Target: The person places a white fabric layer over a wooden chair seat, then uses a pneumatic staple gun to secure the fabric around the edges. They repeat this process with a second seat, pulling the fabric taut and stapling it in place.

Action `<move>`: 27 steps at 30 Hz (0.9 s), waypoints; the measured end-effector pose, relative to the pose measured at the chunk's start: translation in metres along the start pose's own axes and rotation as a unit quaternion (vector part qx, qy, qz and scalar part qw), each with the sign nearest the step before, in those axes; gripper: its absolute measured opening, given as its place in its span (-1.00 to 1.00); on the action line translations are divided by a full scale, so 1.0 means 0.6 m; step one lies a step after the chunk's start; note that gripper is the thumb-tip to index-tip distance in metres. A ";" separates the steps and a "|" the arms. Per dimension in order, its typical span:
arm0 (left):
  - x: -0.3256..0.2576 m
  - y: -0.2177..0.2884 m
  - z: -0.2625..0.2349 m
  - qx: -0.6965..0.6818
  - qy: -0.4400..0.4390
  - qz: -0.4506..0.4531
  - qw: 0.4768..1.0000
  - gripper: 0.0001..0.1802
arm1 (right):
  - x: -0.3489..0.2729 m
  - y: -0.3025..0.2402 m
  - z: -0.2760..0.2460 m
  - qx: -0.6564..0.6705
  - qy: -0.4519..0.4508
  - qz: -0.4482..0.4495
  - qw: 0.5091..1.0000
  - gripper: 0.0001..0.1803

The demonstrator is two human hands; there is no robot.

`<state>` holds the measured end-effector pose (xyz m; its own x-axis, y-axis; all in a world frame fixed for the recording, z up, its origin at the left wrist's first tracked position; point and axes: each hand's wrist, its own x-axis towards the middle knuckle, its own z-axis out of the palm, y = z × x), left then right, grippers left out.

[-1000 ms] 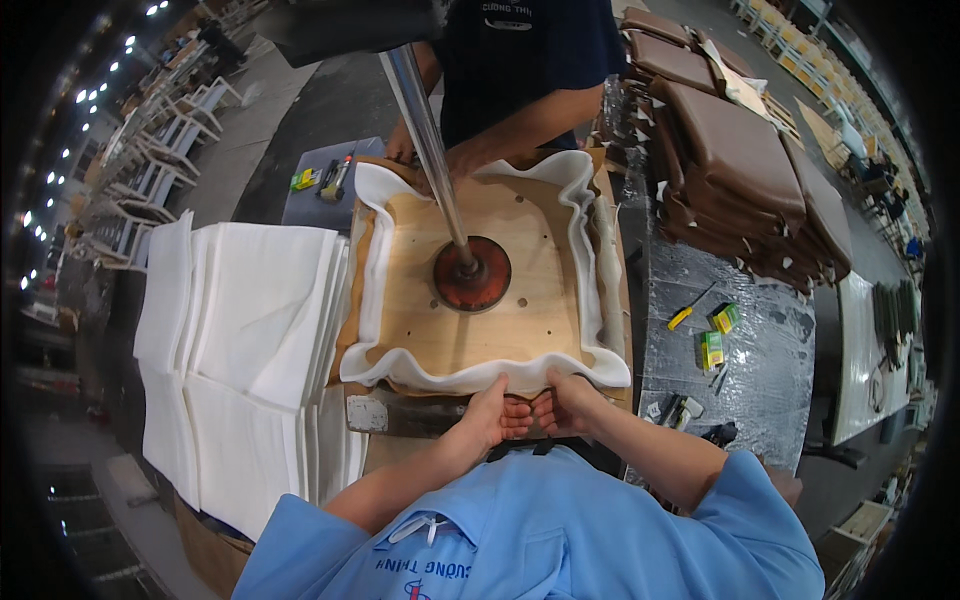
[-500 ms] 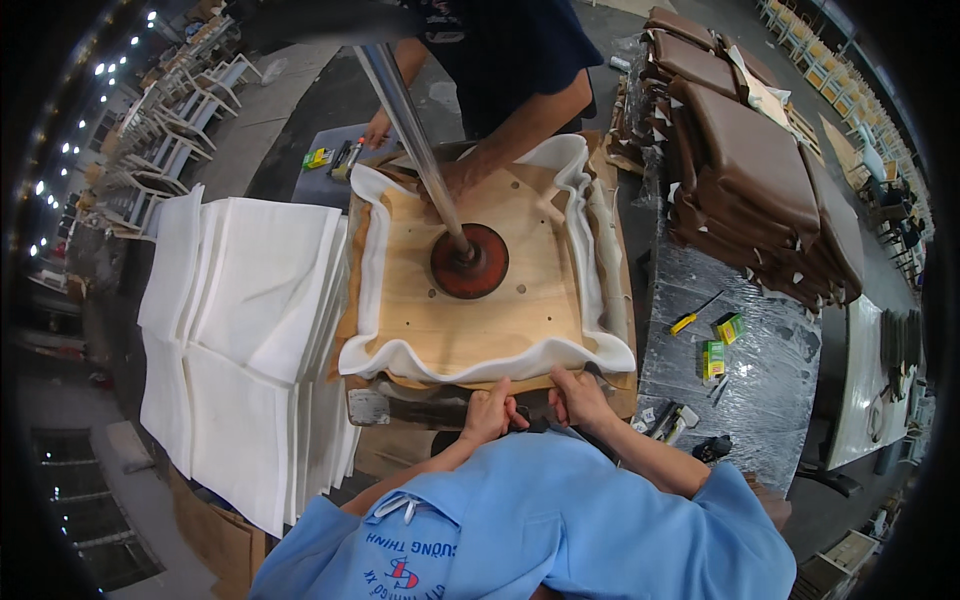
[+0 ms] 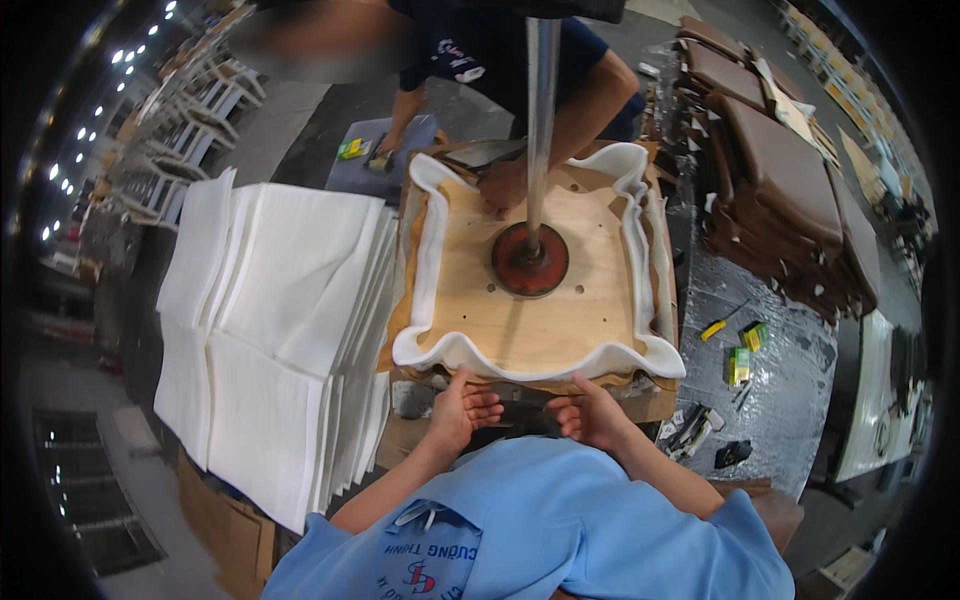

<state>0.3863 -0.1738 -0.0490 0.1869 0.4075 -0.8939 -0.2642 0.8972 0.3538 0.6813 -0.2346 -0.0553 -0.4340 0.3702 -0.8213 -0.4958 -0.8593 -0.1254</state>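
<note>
Drew apart since a second earlier: left hand (image 3: 462,408) and right hand (image 3: 592,415), grips loosely curled, holding nothing, just under the white foam-edged plywood seat board (image 3: 530,300) clamped on the table (image 3: 640,405).

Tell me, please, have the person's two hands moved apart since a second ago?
Yes. The left hand and right hand, earlier pressed together, now sit apart along the foam-wrapped board's near edge.

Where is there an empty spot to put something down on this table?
The bare plywood board is free between the white foam rim and the red press disc. The silver sheet right of it has gaps around small yellow-green tools. It's crowded by the white sheet stack and brown cushions.
</note>
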 end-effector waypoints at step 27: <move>-0.028 0.030 0.042 0.503 -0.200 0.377 0.751 -0.71 | -0.115 0.090 -0.125 -0.079 -0.042 -0.356 0.930 -0.48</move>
<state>0.4021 -0.1604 -0.0205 0.6660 0.7025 -0.2509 0.3729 -0.0222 0.9276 0.7408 -0.3332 -0.0475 -0.0992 0.8861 -0.4528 -0.5659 -0.4245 -0.7068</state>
